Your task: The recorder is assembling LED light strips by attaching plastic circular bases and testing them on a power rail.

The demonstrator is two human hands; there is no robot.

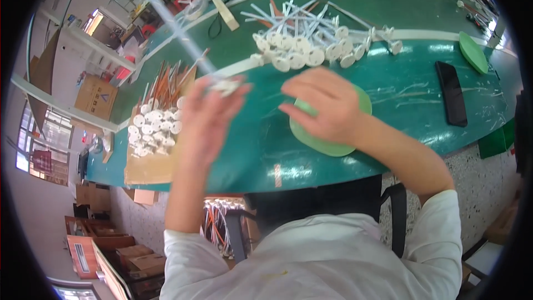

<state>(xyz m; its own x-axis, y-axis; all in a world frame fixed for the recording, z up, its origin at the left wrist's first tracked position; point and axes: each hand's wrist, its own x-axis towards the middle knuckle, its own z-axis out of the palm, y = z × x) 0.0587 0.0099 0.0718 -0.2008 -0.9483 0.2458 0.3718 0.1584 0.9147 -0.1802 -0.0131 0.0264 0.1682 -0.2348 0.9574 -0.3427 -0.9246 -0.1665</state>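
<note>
My left hand [214, 111], smeared by motion, grips a white fitting [226, 85] at the lower end of a long pale rod [172, 25]. This rod slants up and to the left, well above the table. To its right, my right hand [327, 103] hovers over or rests on a round light green plate [322, 138]. Its fingers are curved, a gap shows between thumb and forefinger, and nothing is visible in it. Beyond both hands lies a heap of pale and brownish rods with white disc ends [300, 44].
A cardboard sheet [147, 172] at the left carries more white-ended rods [155, 128]. On the right of the green table [250, 161] lie a black phone [451, 93] and another green plate [473, 53]. A wooden block [224, 13] lies at the back.
</note>
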